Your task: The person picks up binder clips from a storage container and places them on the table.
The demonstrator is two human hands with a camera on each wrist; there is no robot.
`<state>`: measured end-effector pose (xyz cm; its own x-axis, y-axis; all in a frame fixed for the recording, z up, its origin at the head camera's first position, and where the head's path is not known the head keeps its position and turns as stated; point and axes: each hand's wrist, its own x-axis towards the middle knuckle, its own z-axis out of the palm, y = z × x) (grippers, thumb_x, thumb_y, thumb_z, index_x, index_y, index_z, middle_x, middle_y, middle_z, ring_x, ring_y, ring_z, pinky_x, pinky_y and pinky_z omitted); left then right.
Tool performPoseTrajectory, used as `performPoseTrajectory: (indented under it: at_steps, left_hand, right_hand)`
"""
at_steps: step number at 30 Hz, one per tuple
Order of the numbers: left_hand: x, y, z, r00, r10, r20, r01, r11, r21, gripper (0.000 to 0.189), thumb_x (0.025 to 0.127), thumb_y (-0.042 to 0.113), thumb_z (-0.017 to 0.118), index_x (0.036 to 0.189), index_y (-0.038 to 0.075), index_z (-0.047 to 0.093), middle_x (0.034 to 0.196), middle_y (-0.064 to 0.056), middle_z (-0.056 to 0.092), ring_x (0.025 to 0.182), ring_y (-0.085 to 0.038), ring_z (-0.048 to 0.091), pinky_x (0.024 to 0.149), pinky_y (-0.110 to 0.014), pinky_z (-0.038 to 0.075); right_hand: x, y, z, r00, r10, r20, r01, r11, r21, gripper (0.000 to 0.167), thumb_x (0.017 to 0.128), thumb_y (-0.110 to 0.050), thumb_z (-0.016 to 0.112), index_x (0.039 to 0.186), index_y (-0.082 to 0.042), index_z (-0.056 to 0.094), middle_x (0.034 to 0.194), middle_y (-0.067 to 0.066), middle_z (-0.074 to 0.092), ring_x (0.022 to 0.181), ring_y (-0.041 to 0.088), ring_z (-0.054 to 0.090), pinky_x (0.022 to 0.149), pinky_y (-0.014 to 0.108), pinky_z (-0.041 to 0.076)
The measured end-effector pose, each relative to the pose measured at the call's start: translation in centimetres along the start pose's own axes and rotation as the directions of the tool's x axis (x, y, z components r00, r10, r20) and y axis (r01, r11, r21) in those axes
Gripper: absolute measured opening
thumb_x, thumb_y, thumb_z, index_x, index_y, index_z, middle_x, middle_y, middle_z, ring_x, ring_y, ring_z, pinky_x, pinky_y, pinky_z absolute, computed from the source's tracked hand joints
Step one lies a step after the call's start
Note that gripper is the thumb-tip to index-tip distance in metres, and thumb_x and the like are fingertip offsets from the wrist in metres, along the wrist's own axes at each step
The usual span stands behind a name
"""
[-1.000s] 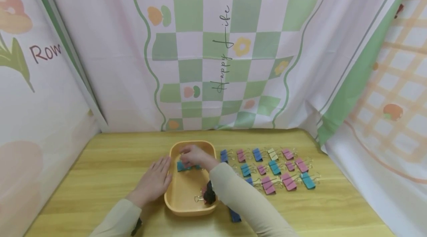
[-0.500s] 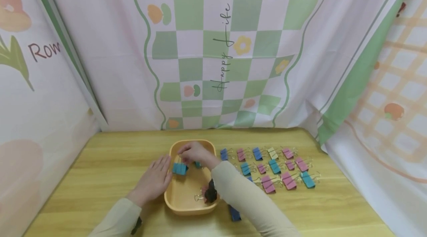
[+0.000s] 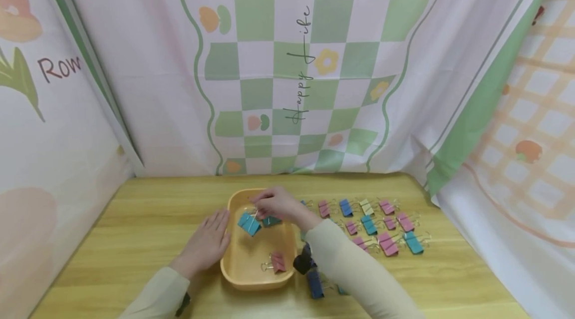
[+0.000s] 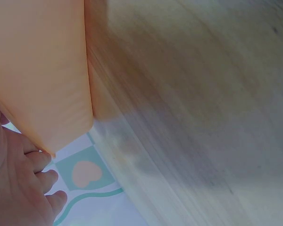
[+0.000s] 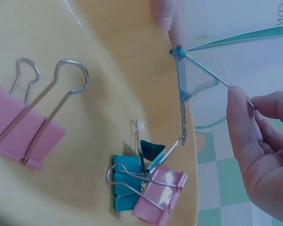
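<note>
In the head view my right hand (image 3: 278,205) pinches a teal binder clip (image 3: 249,224) by its wire handle, over the far part of the yellow tray (image 3: 251,255). The right wrist view has this binder clip (image 5: 180,70) edge-on, hanging from thumb and fingertip of the right hand (image 5: 262,146). Below it, another teal binder clip (image 5: 124,186) and a pink binder clip (image 5: 153,197) lie tangled together. A second pink binder clip (image 3: 277,262) lies near the tray's front. My left hand (image 3: 206,239), fingers extended, rests against the tray's left side.
To the tray's right, several binder clips stand in rows on the wooden table (image 3: 453,279), among them a yellow one (image 3: 366,207) and a dark blue one (image 3: 315,284). My right forearm covers part of these rows. A patterned curtain (image 3: 292,59) borders the table's back.
My right hand has lifted the teal binder clip from the other clips and moved it a little to the right. The front pink clip now shows fully. The left hand stays in place.
</note>
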<state>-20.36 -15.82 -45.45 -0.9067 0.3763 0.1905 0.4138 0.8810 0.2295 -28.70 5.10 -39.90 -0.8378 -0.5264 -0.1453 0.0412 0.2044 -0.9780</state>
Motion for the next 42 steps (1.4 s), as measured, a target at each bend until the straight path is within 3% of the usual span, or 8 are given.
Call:
performPoseTrajectory:
  at_steps: [7,14,28,31,36,42]
  left_hand:
    - [-0.1,0.1,-0.1,1.0,-0.006,0.0,0.006,1.0,-0.003,0.052,0.098,0.021,0.038,0.139,-0.01,0.028,0.144,-0.025,0.026,0.133,-0.039,0.021,0.108,-0.049,0.017]
    - [-0.1,0.1,-0.1,1.0,0.005,-0.017,-0.005,1.0,-0.009,0.052,0.098,0.02,0.04,0.139,-0.01,0.028,0.144,-0.025,0.027,0.132,-0.039,0.023,0.108,-0.049,0.016]
    - [0.1,0.1,-0.1,1.0,-0.004,0.002,0.004,1.0,-0.013,0.052,0.099,0.021,0.038,0.139,-0.01,0.027,0.144,-0.025,0.025,0.133,-0.039,0.021,0.108,-0.049,0.015]
    - [0.1,0.2,-0.1,1.0,-0.006,0.006,0.007,1.0,-0.014,0.052,0.099,0.021,0.037,0.14,-0.01,0.026,0.144,-0.025,0.025,0.133,-0.039,0.021,0.108,-0.049,0.015]
    - [0.1,0.1,-0.1,1.0,-0.008,0.004,0.008,1.0,-0.02,0.052,0.099,0.021,0.037,0.139,-0.01,0.026,0.144,-0.025,0.025,0.133,-0.039,0.021,0.108,-0.049,0.016]
    - [0.1,0.0,0.0,1.0,-0.01,0.005,0.01,1.0,-0.022,0.052,0.099,0.021,0.037,0.139,-0.01,0.027,0.144,-0.025,0.025,0.133,-0.039,0.021,0.108,-0.05,0.016]
  right_hand:
    - [-2.2,-0.2,-1.1,0.999,0.005,-0.046,-0.007,1.0,-0.028,0.024,0.091,-0.001,0.051,0.106,0.017,0.056,0.082,0.016,0.063,0.068,0.016,0.063,0.077,0.044,0.052]
    - [-4.4,0.2,-2.8,0.998,-0.029,-0.051,0.031,0.999,0.037,0.023,0.09,0.0,0.052,0.104,0.018,0.053,0.088,0.019,0.064,0.072,0.018,0.064,0.076,0.04,0.054]
    - [-10.6,1.9,-7.7,0.978,-0.099,-0.183,0.118,0.989,0.093,0.03,0.092,-0.006,0.052,0.109,0.018,0.049,0.091,0.018,0.06,0.08,0.022,0.064,0.078,0.039,0.053]
    - [-12.0,2.3,-8.8,0.967,-0.1,-0.233,0.133,0.982,0.131,0.025,0.091,-0.006,0.053,0.105,0.015,0.052,0.09,0.016,0.061,0.079,0.02,0.064,0.077,0.036,0.053]
    - [-14.6,3.0,-10.8,0.947,-0.137,-0.292,0.196,0.963,0.186,0.01,0.092,-0.008,0.054,0.096,-0.001,0.06,0.088,0.01,0.06,0.078,0.017,0.064,0.073,0.03,0.054]
    - [-17.1,4.1,-12.8,0.936,-0.203,-0.287,0.272,0.936,0.225,0.013,0.094,-0.002,0.049,0.092,-0.004,0.061,0.085,0.009,0.058,0.078,0.018,0.065,0.073,0.03,0.054]
